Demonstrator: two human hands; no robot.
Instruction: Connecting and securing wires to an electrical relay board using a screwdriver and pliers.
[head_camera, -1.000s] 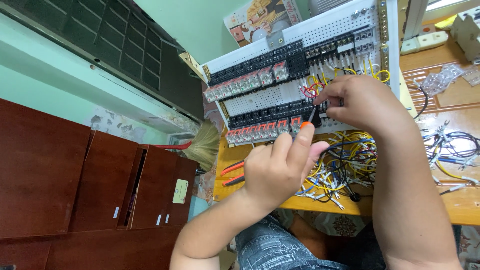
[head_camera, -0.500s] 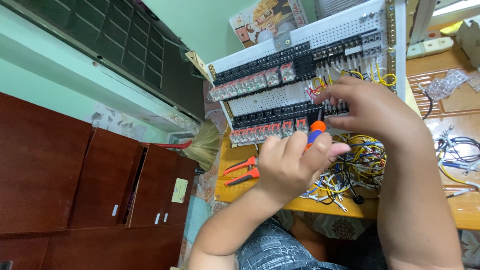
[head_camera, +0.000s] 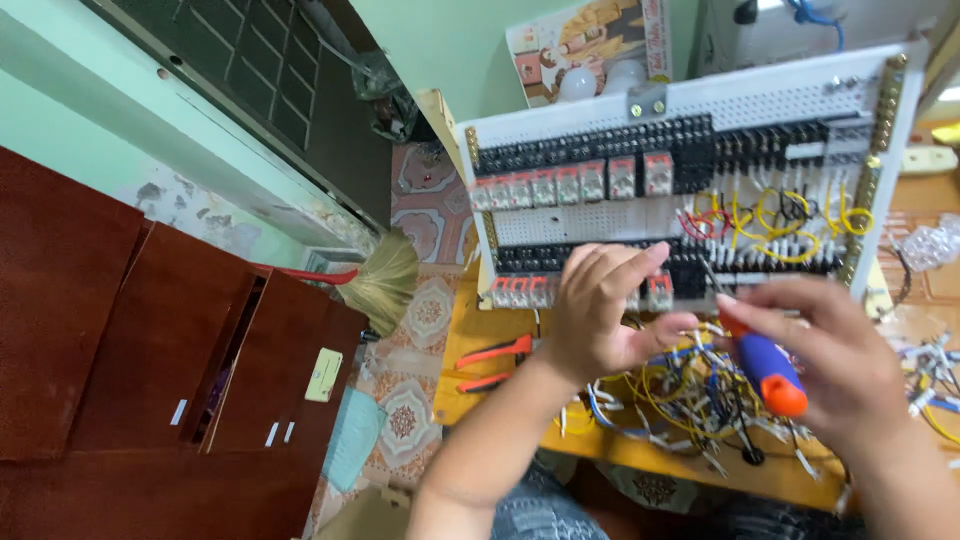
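Wrapped around a blue and orange screwdriver (head_camera: 765, 368), the grip of the right hand (head_camera: 835, 375) holds it low in front of the white wiring board (head_camera: 600, 215), while the left hand (head_camera: 600, 315) has its fingers half curled and holds nothing, touching the lower row of relays (head_camera: 520, 292). Blur hides the tool's tip, so it could slip off a terminal and nick the yellow wires (head_camera: 770, 215), or the wrist could snag the loose wire bundle (head_camera: 680, 395) on the yellow surface (head_camera: 470, 330).

Screwdriver (head_camera: 768, 372) tip behind blurred right hand (head_camera: 835, 365)
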